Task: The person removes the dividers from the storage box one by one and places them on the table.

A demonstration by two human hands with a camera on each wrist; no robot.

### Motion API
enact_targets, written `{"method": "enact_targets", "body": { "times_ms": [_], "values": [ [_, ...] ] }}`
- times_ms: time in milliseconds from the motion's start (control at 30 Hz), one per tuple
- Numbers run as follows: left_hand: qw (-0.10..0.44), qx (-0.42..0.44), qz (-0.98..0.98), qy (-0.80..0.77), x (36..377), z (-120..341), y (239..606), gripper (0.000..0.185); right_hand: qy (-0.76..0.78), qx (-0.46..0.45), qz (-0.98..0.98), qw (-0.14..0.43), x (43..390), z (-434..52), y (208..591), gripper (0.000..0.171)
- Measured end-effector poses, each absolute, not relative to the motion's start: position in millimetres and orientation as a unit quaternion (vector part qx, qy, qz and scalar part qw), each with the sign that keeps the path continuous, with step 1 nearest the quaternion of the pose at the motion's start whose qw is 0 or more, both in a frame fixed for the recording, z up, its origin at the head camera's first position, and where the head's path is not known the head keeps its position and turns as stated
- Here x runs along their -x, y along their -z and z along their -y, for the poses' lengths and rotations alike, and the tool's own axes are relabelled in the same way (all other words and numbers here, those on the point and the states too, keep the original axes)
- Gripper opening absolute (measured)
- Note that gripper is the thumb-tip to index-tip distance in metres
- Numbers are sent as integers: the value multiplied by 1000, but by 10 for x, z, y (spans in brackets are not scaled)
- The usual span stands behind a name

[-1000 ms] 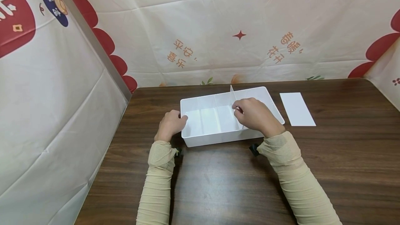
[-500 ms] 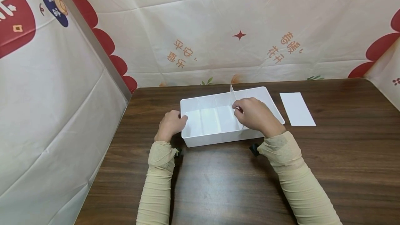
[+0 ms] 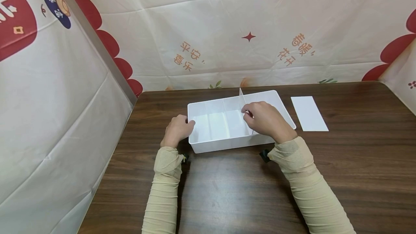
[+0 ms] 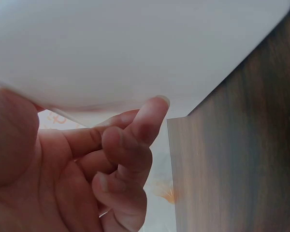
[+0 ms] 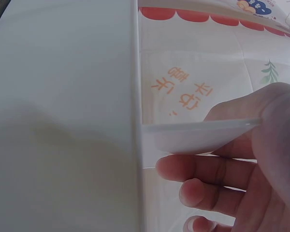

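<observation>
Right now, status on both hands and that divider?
Left hand grips the white box at its left end. Right hand pinches the divider panel, upright inside the box. Spare panel flat on the table, well clear.

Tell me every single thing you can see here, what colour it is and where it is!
Storage box: one, white plastic, middle of the table.
Divider panel: one, clear white, standing upright across the box's right part.
Flat panel: one, white, lying on the table right of the box.
Table: one, dark brown wood.
Cloth backdrop: cream with red and orange prints, behind and to the left.
Sleeves: two, beige.
Left hand: grips the box's left end.
Right hand: pinches the divider panel inside the box.
</observation>
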State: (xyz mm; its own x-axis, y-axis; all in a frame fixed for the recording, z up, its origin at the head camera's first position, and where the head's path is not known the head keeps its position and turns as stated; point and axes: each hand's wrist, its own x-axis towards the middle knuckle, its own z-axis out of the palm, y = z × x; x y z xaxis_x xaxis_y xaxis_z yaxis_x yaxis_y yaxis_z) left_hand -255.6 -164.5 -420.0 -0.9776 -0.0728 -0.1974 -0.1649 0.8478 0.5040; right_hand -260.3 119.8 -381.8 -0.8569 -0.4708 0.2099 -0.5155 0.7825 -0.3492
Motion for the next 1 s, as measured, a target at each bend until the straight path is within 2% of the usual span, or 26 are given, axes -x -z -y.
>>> {"method": "enact_targets", "body": {
  "times_ms": [1000],
  "values": [
    [84, 63, -956, -274, 2553, 1646, 4201, 35, -207, -256, 942, 65, 2582, -1202, 3800, 27]
  ]
}}
